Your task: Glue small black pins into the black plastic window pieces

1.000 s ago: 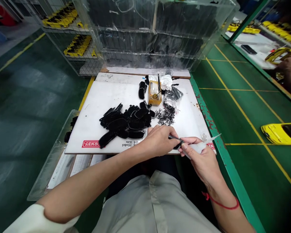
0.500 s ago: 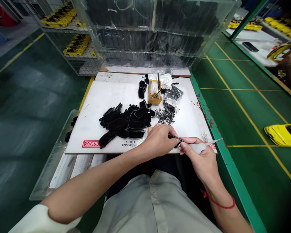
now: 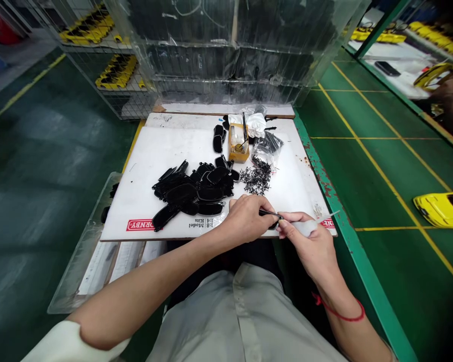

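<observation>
Over the near edge of the white board, your left hand was closed around a black part. Your right hand pinched thumb and forefinger at its far end, with a translucent bottle tucked in its grip, nozzle pointing away from the part. The step in hand seemed to be close fingertip work on that end; the next move likely called for a steady left hold. Beyond lay piled black parts and tiny black pieces.
</observation>
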